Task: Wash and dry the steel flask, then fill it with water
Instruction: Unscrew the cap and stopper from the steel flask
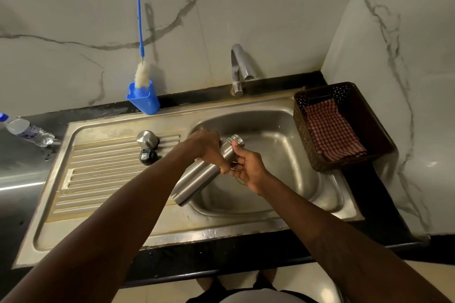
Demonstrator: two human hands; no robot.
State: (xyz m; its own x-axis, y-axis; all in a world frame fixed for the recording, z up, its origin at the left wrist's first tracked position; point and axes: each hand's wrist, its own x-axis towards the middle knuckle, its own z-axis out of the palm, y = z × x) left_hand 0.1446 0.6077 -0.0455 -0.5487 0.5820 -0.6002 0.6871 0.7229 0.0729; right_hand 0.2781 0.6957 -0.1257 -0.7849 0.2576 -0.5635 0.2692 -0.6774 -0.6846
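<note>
One sink [283, 130], basin unfilled. One steel flask [202, 177] tilted over its left edge, mouth up toward the tap [238, 66], base toward you. Your left hand [209, 150] is closed over the flask's upper body; your right hand [248, 170] cups the neck from beneath, fingers curled on it. One basket [369, 130], one cloth. Two cap pieces [147, 146] on the drainboard.

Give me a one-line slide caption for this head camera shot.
Both hands hold the uncapped steel flask tilted over the sink.
</note>
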